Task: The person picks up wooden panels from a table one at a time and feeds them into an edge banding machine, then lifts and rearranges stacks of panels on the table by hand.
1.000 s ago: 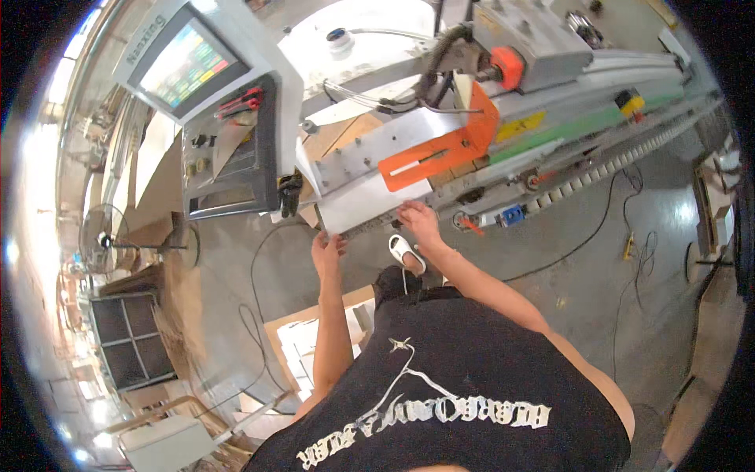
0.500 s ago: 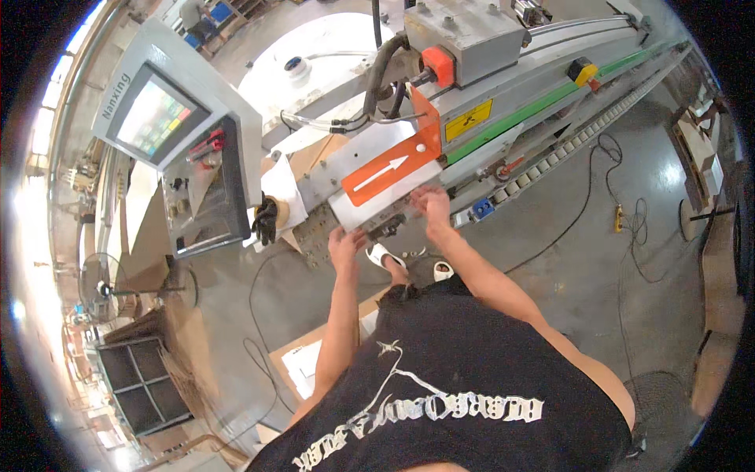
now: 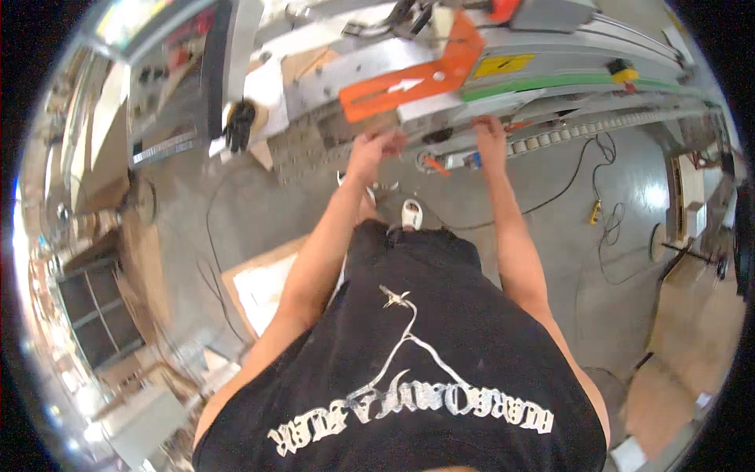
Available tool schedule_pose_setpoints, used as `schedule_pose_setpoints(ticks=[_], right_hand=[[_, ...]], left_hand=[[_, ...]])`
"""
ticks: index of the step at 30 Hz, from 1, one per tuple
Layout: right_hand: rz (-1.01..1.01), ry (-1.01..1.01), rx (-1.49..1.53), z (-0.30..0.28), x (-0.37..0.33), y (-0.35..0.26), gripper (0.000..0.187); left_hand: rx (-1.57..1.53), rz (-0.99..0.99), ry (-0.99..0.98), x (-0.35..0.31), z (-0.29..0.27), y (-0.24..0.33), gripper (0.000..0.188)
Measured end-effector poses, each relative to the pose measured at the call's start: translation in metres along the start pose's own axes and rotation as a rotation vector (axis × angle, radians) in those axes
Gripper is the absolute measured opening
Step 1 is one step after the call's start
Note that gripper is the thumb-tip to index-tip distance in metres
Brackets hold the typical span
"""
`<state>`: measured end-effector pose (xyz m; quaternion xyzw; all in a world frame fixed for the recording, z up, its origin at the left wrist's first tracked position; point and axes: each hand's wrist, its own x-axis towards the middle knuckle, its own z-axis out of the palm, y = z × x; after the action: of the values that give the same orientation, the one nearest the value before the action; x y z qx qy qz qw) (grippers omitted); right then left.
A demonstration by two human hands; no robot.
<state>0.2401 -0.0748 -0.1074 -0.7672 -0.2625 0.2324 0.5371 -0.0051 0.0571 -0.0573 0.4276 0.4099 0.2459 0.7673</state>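
My left hand (image 3: 376, 151) is beside the left end of a white panel (image 3: 429, 108), its fingers stretched to the right and blurred. The panel lies flat on the machine's front edge, partly under an orange guard (image 3: 393, 85) with a white arrow. My right hand (image 3: 489, 134) is raised farther right, at the edge of the machine near the feed track. Its fingers are apart and I see nothing in them. Whether either hand touches the panel cannot be made out.
A control console (image 3: 177, 86) stands at the left, with a black glove (image 3: 239, 124) beside it. The roller track (image 3: 566, 135) runs off to the right below a green strip (image 3: 543, 84). Cables (image 3: 550, 193) lie on the floor, and a cardboard sheet (image 3: 244, 271) lies left of my feet.
The view has tilted down and turned. The white panel has slid right along the machine under the orange guard. My hands have moved right and are farther apart.
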Motion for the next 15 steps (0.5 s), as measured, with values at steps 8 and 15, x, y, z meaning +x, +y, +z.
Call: schedule_pose_setpoints(ticks=[8, 15], right_hand=[[-0.586, 0.074, -1.031, -0.016, -0.044, 0.019, 0.028], [-0.544, 0.102, -1.025, -0.003, -0.047, 0.027, 0.020]], left_hand=[[0.065, 0.181, 0.744, -0.132, -0.193, -0.046, 0.029], [0.060, -0.208, 1.167, -0.275, -0.277, -0.137, 0.027]])
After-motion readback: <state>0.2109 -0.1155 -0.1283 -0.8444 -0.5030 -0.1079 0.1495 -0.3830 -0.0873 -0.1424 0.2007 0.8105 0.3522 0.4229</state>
